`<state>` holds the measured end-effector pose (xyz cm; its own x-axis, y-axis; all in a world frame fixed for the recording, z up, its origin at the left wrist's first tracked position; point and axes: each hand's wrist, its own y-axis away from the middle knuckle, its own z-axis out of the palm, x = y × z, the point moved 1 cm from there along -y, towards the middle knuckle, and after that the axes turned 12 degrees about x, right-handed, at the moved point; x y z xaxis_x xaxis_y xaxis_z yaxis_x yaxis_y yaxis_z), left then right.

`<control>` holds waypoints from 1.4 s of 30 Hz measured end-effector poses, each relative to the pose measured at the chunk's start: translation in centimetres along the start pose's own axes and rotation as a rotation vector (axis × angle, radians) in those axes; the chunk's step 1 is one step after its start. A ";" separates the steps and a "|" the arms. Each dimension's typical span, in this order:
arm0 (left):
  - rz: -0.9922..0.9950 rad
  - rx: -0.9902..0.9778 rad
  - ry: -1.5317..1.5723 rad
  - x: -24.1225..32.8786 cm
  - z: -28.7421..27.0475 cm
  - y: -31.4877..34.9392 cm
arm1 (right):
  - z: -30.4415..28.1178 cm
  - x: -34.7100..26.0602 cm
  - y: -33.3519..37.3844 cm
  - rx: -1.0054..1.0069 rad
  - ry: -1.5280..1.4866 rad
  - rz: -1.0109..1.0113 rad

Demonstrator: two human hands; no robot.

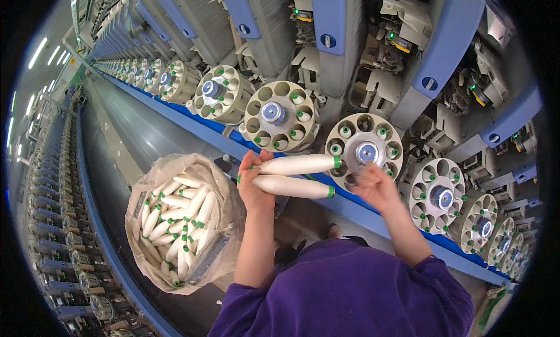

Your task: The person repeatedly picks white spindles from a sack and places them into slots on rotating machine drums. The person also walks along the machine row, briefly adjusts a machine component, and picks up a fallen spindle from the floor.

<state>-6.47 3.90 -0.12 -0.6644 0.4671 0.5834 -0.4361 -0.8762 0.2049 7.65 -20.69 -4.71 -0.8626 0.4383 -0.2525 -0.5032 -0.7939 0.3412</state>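
Note:
My left hand (255,188) is closed around the ends of two white yarn bobbins with green tips. The upper bobbin (300,164) and the lower bobbin (294,186) lie almost side by side, pointing right. Their far tips reach the near left side of a round, cream bobbin magazine (353,146) with a ring of pockets. Several of its pockets hold bobbins. In front of the magazine's lower right rim is my right hand (376,188), its fingers curled together and slightly blurred. Whatever they may pinch is too small to make out.
At my left stands a cloth-lined container (230,244) heaped with white bobbins (181,214). More round magazines (434,188) line the blue rail (344,211) on both sides. Behind them rise blue and grey machine columns (329,42). Another machine row (58,232) runs at far left.

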 end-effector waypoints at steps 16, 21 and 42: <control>-0.033 -0.019 0.055 -0.3 1.3 0.8 | 1.6 -4.3 0.7 0.255 0.845 0.068; -0.017 0.046 -0.014 -1.5 0.2 0.9 | 0.1 -10.6 3.0 0.409 0.479 -0.416; 0.037 0.214 -0.096 -3.9 1.2 2.4 | -3.5 -3.9 1.1 0.587 1.130 -0.445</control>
<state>-4.26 -0.16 -0.96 -0.6125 0.4298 0.6634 -0.2671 -0.9024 0.3381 10.64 -24.78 -6.49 -0.2514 -0.2002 -0.9470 -0.9197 -0.2556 0.2982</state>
